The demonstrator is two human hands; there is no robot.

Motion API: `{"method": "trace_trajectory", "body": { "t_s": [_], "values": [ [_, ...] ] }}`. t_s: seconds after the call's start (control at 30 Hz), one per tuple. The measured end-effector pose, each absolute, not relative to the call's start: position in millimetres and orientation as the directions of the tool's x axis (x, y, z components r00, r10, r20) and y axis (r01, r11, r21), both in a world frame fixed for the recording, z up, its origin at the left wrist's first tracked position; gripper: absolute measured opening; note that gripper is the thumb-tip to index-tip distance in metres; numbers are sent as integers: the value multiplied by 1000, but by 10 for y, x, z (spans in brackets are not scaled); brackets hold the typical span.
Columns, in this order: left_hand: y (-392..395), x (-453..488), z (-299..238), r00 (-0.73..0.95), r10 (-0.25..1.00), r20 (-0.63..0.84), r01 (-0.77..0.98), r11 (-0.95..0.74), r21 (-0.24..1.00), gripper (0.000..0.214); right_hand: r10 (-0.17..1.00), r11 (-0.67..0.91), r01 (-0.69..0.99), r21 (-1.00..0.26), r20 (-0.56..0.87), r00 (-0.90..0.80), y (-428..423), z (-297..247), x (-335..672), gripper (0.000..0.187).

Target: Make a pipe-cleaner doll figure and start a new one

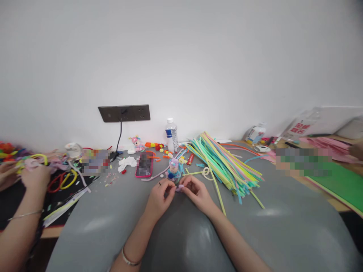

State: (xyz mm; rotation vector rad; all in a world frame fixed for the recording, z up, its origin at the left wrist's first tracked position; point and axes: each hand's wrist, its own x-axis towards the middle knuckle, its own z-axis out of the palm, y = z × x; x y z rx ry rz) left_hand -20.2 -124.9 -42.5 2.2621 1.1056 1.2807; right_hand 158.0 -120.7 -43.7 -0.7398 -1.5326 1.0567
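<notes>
Left hand (161, 197) and right hand (197, 193), both nearly closed, pinch a small lilac fuzzy piece (179, 188), mostly hidden, just nearer than the pink-and-blue fuzzy figurine (174, 167). Right of figurine: long pastel fuzzy stems (227, 162), overlapping. Left: pink-rimmed rectangular phone (144, 164), screen pixelated. Behind: clear plastic bottle (171, 136).

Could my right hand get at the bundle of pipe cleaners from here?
Probably yes: the right hand is close beside the bundle of pipe cleaners, with low, thin strands between, though it seems to be pinching a small purple piece.
</notes>
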Motion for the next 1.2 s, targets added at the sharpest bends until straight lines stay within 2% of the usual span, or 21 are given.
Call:
{"method": "trace_trajectory", "body": {
  "t_s": [0.1, 0.27, 0.47, 1.03, 1.2],
  "values": [
    [-1251, -202, -427, 303, 761, 573, 473, -642, 603, 14, 921, 317, -110, -942, 333, -201, -1226, -470, 1525, 25],
    [-1242, -218, -446, 280, 754, 594, 471, -647, 600, 16, 924, 319, -50, -947, 322, -207, -1211, -481, 1547, 27],
    [-1220, -230, -459, 258, 782, 567, 462, -616, 638, 18, 941, 233, -173, -957, 267, -208, -1152, -497, 1581, 31],
    [-1210, -223, -432, 261, 789, 556, 448, -609, 654, 19, 934, 203, -169, -965, 243, -263, -1130, -594, 1559, 25],
    [-1205, -223, -448, 244, 816, 523, 476, -571, 669, 22, 911, 254, -133, -958, 283, -301, -1142, -575, 1550, 25]
  ]
}}
